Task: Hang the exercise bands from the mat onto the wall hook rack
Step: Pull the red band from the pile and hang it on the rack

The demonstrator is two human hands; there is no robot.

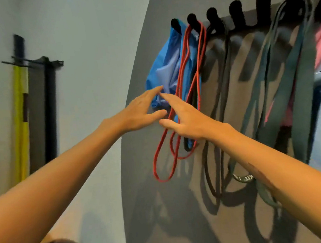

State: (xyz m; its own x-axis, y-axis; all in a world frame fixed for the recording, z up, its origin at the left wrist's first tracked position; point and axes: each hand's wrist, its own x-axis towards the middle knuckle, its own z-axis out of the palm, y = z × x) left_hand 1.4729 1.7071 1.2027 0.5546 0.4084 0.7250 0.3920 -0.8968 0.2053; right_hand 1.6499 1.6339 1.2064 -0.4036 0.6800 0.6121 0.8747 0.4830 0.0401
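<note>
Both arms are stretched out toward the grey wall. The left hand is spread, with straight fingers near the blue bag; nothing is held in it. The right hand is also spread, its fingers straight, with the pointing finger reaching up in front of the bag and the red bands; it cannot be told whether they are touched. The red bands are hung in long loops from the second hook of the black hook rack. Black bands and dark green bands are hung from hooks further right. A yellow pole is stood by the pale wall on the left.
</note>
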